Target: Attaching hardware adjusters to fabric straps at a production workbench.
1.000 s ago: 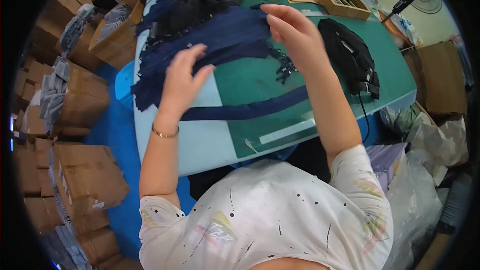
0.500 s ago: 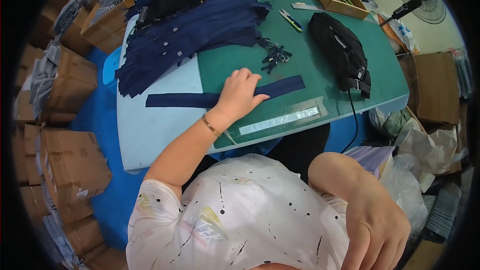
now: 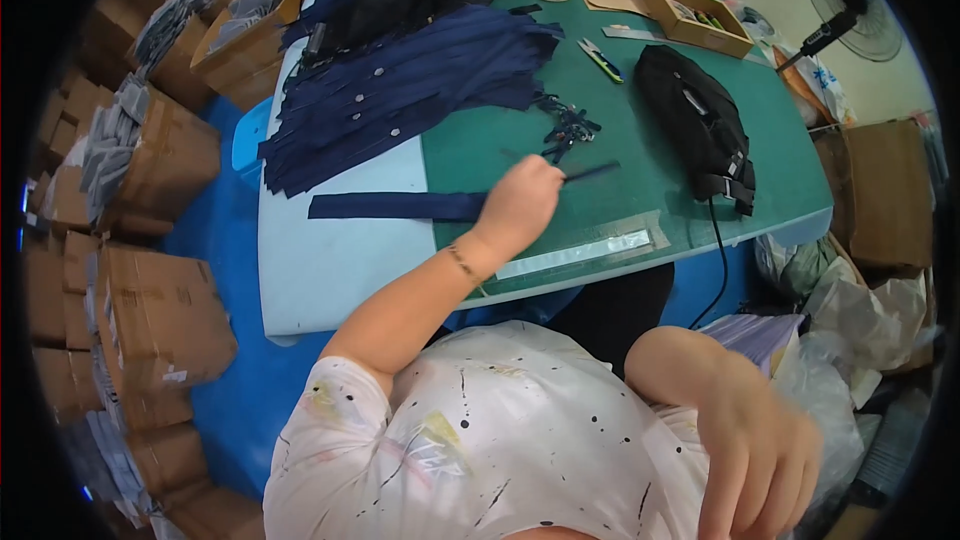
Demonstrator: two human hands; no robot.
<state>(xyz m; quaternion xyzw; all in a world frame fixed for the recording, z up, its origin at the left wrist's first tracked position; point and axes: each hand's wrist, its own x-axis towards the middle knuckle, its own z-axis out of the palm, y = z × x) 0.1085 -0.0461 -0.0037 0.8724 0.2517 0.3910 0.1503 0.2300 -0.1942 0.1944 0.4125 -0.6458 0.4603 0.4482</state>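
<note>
Fingers of the left hand (image 3: 520,202) pinched the blue strap (image 3: 400,206); it looked soft and light, best held at one end. Right hand (image 3: 760,455) hung loosely spread.

From my feed, brown cardboard cartons (image 3: 150,310) are stacked all down the left on the blue floor (image 3: 225,400), one open box (image 3: 235,40) up top. More brown boxes (image 3: 885,190) sit far right. Small open wooden-looking box (image 3: 695,25) on the worktop (image 3: 330,270), I think.
</note>
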